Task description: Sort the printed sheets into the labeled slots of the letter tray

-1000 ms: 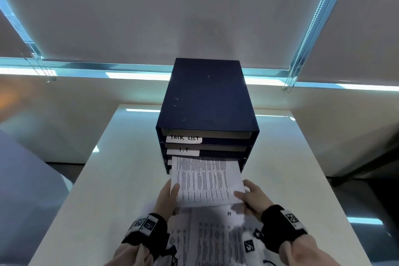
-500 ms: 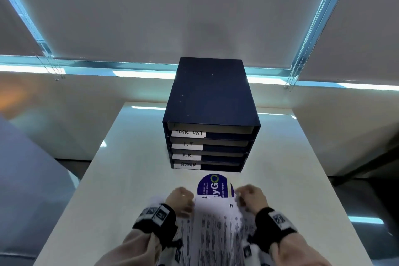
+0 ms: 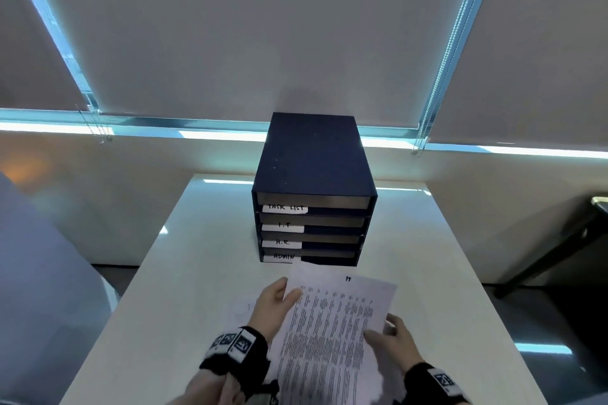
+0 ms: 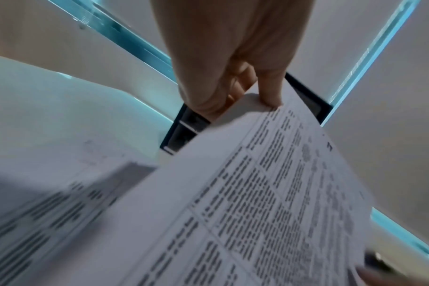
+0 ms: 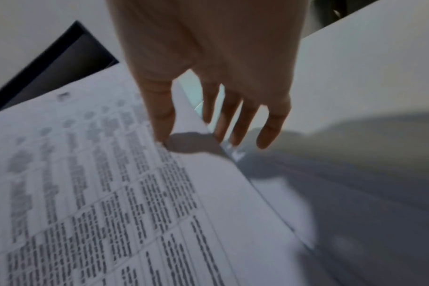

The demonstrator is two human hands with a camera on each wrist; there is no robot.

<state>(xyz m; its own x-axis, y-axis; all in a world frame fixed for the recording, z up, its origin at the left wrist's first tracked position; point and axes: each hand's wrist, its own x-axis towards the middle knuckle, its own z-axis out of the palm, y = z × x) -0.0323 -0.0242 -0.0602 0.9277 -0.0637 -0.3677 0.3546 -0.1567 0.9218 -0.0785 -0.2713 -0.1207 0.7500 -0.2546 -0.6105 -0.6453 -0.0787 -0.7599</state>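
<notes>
The sheet [image 3: 332,322] marked IT is lifted just near of the letter tray [image 3: 314,174] over the desk [image 3: 197,273]. The left hand [image 3: 274,306] pinches its left edge, the right hand [image 3: 391,337] its right (thumb on top). I'd level it and feed the I.T slot [image 3: 312,221] squarely.

- The right hand [image 5: 208,63] reaches down over a printed sheet [image 5: 105,193], thumb on top near its right edge.
- The other fingers [image 5: 272,133] hang fairly straight past that edge; whether any touch the underside is hard to tell.
- The sheet carries blurred columns of text.
- A dark corner of the letter tray [image 5: 61,56] shows beyond the sheet.
- The pale bench [image 5: 367,77] lies to the right, shadowed below the hand.
</notes>
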